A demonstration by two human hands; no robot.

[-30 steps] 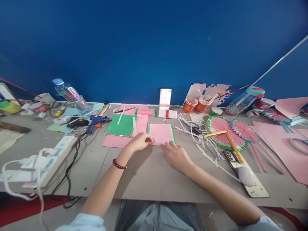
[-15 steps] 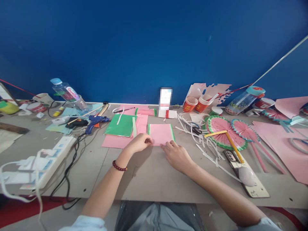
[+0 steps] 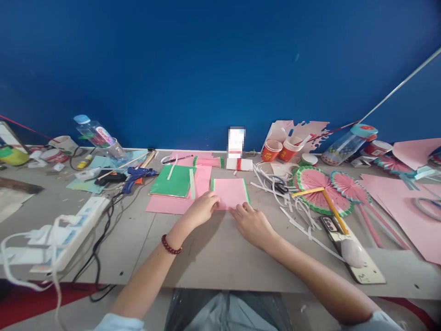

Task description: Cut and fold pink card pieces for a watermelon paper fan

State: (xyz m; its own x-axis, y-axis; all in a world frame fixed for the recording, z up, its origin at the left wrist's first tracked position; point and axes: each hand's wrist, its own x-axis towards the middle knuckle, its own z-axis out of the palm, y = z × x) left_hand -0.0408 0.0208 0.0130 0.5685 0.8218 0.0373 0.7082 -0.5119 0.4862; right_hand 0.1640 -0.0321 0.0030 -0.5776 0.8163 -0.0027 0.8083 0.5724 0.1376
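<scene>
A pink paper sheet with green side edges (image 3: 230, 191) lies flat on the grey table (image 3: 213, 253) in front of me. My left hand (image 3: 201, 208) has its fingers curled and pinches the sheet's near left corner. My right hand (image 3: 253, 223) presses its fingertips on the sheet's near edge, with the fingers bent and close together. A dark red bead bracelet (image 3: 171, 245) sits on my left wrist.
Green card (image 3: 172, 180) on pink paper lies to the left, beside a blue glue gun (image 3: 138, 174), a power strip (image 3: 65, 232) and cables. To the right are white paper strips (image 3: 292, 211), watermelon paper fans (image 3: 317, 186), red cups (image 3: 280, 149), a phone (image 3: 332, 225) and large pink sheets (image 3: 406, 207).
My left hand has slid slightly toward me along the sheet's near corner. The right hand and the sheet stay almost where they were.
</scene>
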